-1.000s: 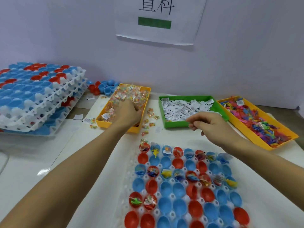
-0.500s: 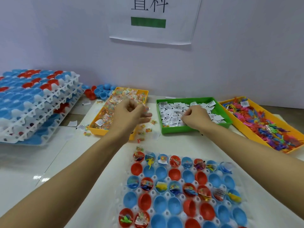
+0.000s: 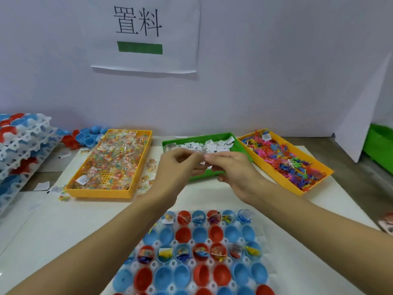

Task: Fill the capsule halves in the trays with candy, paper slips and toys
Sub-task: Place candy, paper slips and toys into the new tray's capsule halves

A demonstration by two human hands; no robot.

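A white tray (image 3: 192,262) of red and blue capsule halves lies near me; its far row and third row hold candy, slips and toys, and other halves are bare. Behind it stand a yellow candy tray (image 3: 100,193), a green tray (image 3: 197,177) of white paper slips (image 3: 212,146) and a yellow tray (image 3: 269,170) of coloured toys. My left hand (image 3: 176,167) and right hand (image 3: 229,169) meet above the green tray's front. Both pinch small white paper slips between their fingertips. Whether the left palm hides candy I cannot tell.
Stacked white trays of capsule halves (image 3: 21,150) fill the left edge, with loose red and blue halves (image 3: 85,137) behind them. Spilled candies (image 3: 151,165) lie beside the candy tray. A green bin (image 3: 380,145) stands far right behind a white board, and a paper sign (image 3: 144,33) hangs on the wall.
My left hand left the candy tray and swung right to meet my right hand, which lifted from the slip tray. The view tilted upward.
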